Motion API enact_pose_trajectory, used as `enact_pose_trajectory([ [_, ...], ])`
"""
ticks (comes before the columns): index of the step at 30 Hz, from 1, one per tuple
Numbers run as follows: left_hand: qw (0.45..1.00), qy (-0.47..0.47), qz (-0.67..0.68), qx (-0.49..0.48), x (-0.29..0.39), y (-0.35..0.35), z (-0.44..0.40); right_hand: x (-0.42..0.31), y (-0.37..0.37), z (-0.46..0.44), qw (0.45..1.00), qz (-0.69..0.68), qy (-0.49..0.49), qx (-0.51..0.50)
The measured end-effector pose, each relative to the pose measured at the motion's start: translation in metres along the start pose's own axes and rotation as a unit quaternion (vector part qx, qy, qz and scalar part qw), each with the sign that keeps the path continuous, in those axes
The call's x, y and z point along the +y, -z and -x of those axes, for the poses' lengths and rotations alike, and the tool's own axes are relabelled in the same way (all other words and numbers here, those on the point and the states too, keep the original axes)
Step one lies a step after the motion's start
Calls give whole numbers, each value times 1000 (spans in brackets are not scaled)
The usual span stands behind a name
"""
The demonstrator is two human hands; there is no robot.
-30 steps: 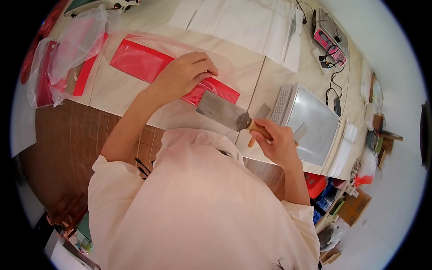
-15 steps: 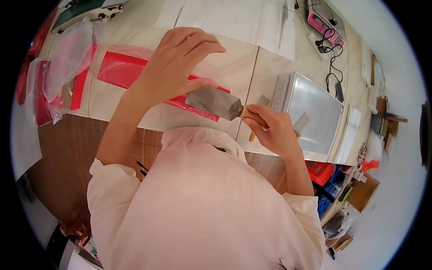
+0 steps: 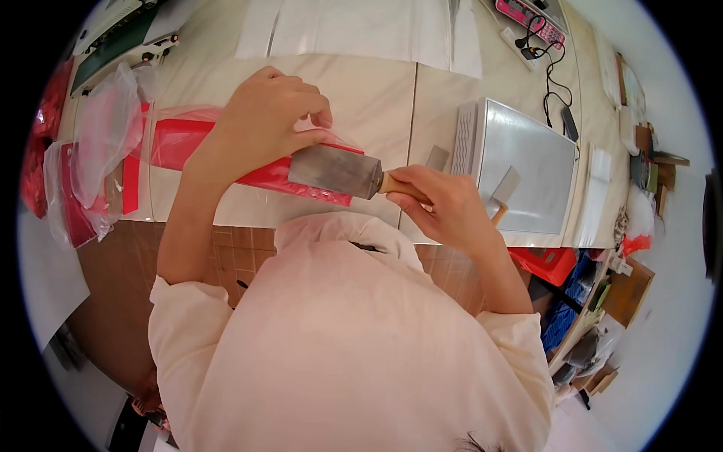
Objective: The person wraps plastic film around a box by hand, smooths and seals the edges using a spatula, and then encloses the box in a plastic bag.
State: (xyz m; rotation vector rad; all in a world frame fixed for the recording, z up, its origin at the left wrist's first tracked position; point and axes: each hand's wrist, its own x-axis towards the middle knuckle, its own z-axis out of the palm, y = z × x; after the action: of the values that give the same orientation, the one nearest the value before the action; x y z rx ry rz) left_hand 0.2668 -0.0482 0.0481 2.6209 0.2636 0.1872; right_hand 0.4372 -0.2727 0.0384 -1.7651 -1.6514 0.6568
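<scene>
A cleaver [image 3: 335, 171] with a broad grey rectangular blade is in my right hand [image 3: 444, 203], whose fingers wrap round its wooden handle. The blade lies over the right end of a flat red sleeve [image 3: 181, 143] in clear plastic on the table. My left hand [image 3: 279, 117] is above the blade, fingers curled toward the thumb, with the edge of a clear plastic bag [image 3: 343, 140] at the fingertips. How far the blade reaches into the plastic is hard to see. A second, smaller wood-handled blade [image 3: 506, 187] lies on a silver tray-like surface [image 3: 527, 166].
Crumpled clear bags [image 3: 109, 135] and more red pieces [image 3: 132, 184] lie at the left. White plastic sheets [image 3: 346, 30] cover the back of the table. Another metal blade [image 3: 437, 157] rests beside the silver surface. Black cables [image 3: 553, 90] run along the right side.
My left hand has moved slightly down and left, its outstretched fingers now curled in toward the thumb. The cleaver and my right hand have shifted left. The whole view has moved a little.
</scene>
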Motion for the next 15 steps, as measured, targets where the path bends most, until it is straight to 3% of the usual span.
enact_pose_trajectory([
  [5,999,-9,1,-37,5,2,-9,-1,-3,2,999,-20,32,33],
  [8,998,13,15,-66,8,4,-13,4,-3,7,999,-5,40,32],
  [10,990,74,29,-113,13,5,-15,8,-4,8,999,-3,37,32],
  [15,986,85,20,-142,19,9,-19,12,-1,4,1000,-2,29,-1],
])
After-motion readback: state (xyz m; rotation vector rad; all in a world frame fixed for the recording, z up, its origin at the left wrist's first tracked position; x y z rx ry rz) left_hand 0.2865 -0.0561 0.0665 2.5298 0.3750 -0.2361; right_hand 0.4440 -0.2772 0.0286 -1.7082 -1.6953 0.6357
